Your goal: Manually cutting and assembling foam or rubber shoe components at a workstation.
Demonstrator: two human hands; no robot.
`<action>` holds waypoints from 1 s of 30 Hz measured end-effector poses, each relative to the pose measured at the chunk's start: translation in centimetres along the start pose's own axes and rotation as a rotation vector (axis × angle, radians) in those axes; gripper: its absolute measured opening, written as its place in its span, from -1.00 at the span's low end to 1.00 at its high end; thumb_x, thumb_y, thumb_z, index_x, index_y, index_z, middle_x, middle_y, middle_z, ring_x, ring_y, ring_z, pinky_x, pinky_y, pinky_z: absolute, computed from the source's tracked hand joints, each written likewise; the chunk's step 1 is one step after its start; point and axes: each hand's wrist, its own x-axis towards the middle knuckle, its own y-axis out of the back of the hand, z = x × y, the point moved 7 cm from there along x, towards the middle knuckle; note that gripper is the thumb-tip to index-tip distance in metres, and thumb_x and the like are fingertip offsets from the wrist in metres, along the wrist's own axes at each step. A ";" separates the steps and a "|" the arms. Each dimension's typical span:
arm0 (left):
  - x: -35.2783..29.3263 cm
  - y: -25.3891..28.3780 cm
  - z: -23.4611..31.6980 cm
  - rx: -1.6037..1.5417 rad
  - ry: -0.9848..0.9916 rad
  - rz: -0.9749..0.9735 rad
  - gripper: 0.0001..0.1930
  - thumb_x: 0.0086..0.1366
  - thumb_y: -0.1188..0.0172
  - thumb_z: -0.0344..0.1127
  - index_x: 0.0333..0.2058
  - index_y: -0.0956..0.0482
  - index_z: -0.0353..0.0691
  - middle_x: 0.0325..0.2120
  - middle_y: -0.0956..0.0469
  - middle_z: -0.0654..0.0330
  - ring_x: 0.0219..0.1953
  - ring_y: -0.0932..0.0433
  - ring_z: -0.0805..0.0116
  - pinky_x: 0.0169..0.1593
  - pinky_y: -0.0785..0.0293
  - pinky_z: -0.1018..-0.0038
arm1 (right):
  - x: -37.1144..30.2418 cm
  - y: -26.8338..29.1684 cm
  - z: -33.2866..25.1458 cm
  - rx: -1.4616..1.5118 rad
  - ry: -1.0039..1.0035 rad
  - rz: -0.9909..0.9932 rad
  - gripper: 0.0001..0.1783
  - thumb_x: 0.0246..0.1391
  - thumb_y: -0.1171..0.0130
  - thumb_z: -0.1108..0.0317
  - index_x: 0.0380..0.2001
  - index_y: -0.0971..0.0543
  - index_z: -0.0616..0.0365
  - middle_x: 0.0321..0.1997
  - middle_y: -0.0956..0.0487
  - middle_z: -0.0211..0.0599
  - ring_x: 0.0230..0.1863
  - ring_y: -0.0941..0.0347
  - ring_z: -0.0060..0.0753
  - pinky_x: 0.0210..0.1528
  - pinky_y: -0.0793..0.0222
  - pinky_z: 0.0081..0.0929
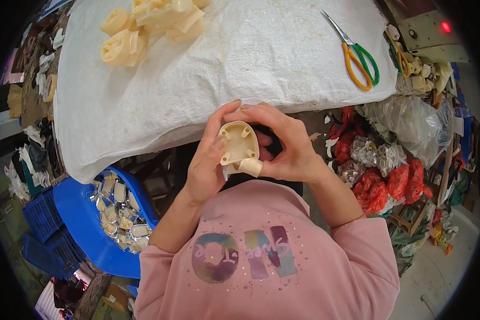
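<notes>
In front of my chest, just off the near edge of the white-covered table, both hands hold a cream plastic moulded part. The hollow side of this cream plastic part (239, 143) faces up, showing small round posts inside its raised rim. My left hand (204, 165) is closed along its left side, with the fingers curling over the far end. My right hand (292, 143) grips the right side; a beige wrap covers its thumb, which presses at the near right corner. The right fingers behind the part are partly hidden.
White woven sheeting (250, 64) covers the table. Cream moulded parts (125, 48) are heaped at its far left, and scissors (348, 41) with orange and green handles lie far right. A blue tub (77, 208) of shiny parts stands left; red bags (397, 184) lie right.
</notes>
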 end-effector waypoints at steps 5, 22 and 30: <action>0.2 0.7 -0.5 0.012 -0.117 0.151 -0.41 0.31 0.09 -0.04 0.21 -0.04 -0.22 -0.18 -0.40 0.07 -0.22 -0.46 0.33 -0.22 -0.49 0.38 | 0.2 -0.3 0.2 -0.009 0.090 0.121 -0.20 -0.33 -0.46 0.35 0.10 -0.39 0.09 -0.23 -0.53 -0.29 -0.28 -0.47 -0.37 -0.34 -0.44 -0.51; -0.1 1.1 -0.9 0.015 -0.047 0.262 -0.41 0.30 0.00 -0.07 0.21 -0.08 -0.16 -0.19 -0.42 0.13 -0.28 -0.47 0.35 -0.32 -0.50 0.42 | 0.1 -1.4 1.1 0.058 0.050 -0.046 -0.30 -0.22 -0.41 0.29 0.08 -0.41 0.04 0.01 -0.50 -0.32 -0.12 -0.37 -0.22 -0.13 -0.38 -0.42; 0.0 0.3 -1.0 0.036 -0.041 0.152 -0.09 0.20 0.42 0.50 0.31 0.09 -0.07 -0.22 -0.40 0.09 -0.46 -0.47 0.36 -0.51 -0.45 0.49 | -0.1 -1.9 4.4 0.678 -0.530 0.063 -0.72 0.21 0.05 0.21 -0.24 -0.48 0.21 -0.32 -0.47 -0.29 -0.68 -0.39 -0.66 -0.74 -0.37 -0.73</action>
